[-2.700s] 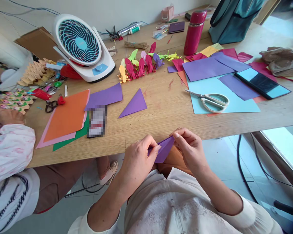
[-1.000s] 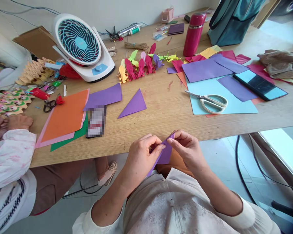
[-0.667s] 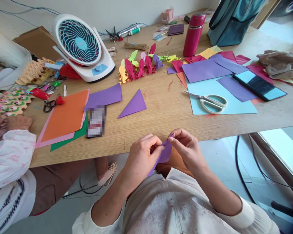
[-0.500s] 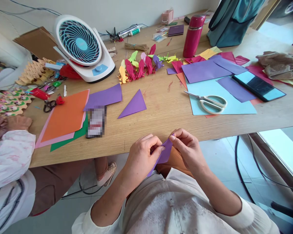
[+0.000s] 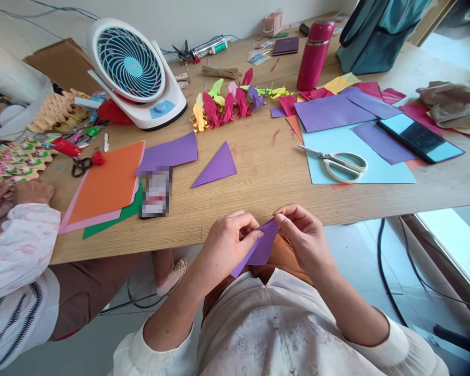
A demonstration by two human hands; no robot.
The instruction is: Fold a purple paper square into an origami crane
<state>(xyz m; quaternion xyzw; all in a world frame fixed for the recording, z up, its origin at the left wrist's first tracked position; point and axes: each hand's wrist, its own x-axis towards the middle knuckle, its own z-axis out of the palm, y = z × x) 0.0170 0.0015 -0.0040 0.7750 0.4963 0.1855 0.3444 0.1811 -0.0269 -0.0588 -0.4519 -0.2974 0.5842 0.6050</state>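
At the lower centre of the frame, just below the near edge of the wooden surface (image 5: 266, 180), both hands hold a folded purple paper (image 5: 260, 251) in the air above the person's lap. The left hand (image 5: 227, 245) has its fingers (image 5: 254, 238) closed on the paper's left side. The right hand (image 5: 302, 237) pinches the upper tip between thumb and forefinger, its other fingers curled.

On the surface above the hands lies a purple triangle (image 5: 216, 167), with a larger purple sheet (image 5: 168, 153) to its left. Beside that sheet sits a small dark flat object (image 5: 155, 192); its face is blurred and nothing on it can be read. An orange sheet (image 5: 106, 183) lies left of it on pink and green ones.

A white and blue fan (image 5: 135, 70) stands at upper left; the mark on its hub is too small to read. A row of folded paper figures (image 5: 227, 102) sits at upper centre, near a red flask (image 5: 314, 52) that shows no legible label. White-handled scissors (image 5: 339, 162) rest on a light blue sheet (image 5: 376, 169) at right, near a dark phone (image 5: 421, 137). At the left edge, another person's hand (image 5: 11, 193) rests on the surface.
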